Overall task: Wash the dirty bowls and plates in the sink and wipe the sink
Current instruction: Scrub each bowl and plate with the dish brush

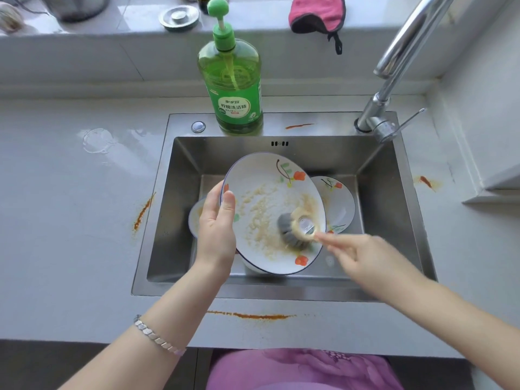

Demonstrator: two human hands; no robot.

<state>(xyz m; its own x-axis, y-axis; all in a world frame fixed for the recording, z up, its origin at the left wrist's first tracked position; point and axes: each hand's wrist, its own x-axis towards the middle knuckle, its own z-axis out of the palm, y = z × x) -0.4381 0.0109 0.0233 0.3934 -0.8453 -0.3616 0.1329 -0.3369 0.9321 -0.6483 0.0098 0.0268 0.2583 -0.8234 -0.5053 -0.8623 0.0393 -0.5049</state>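
The plate [253, 175] you are washing hangs tilted above the sink [183, 175], its soiled face turned up toward you. Its underside and near-left rim are hidden. Seen this way it is an oval, with the long axis running from far to near and leaning slightly right at the near end. Yellowish residue covers the middle of its face, and a blue line edges the rim.

Your left grip [216, 223] grasps the plate's left rim. The thumb lies on the face, and the fingers are hidden behind it.

The scrubber [295, 229] touches the right part of the face, its grey wire head pointing far-left. Your right grip [363, 254] grasps the scrubber from the near right. This hand is blurred, so you cannot make out each finger or the handle.

A second plate [337, 204] shows in the basin just right of the held one, partly covered by it. Another dish [194, 218] peeks out behind your left hand, mostly hidden. Something white [253, 268] under the plate's near edge is too covered to name.

A green detergent bottle [239, 102] stands upright on the far rim of the sink. The faucet [394, 80] rises at the far right, with its spout cut off by the frame. Orange smears [253, 315] mark the desk [70, 220] near you and on both sides of the sink. A pink cloth [315, 15] lies on the far ledge, cut off at the top.
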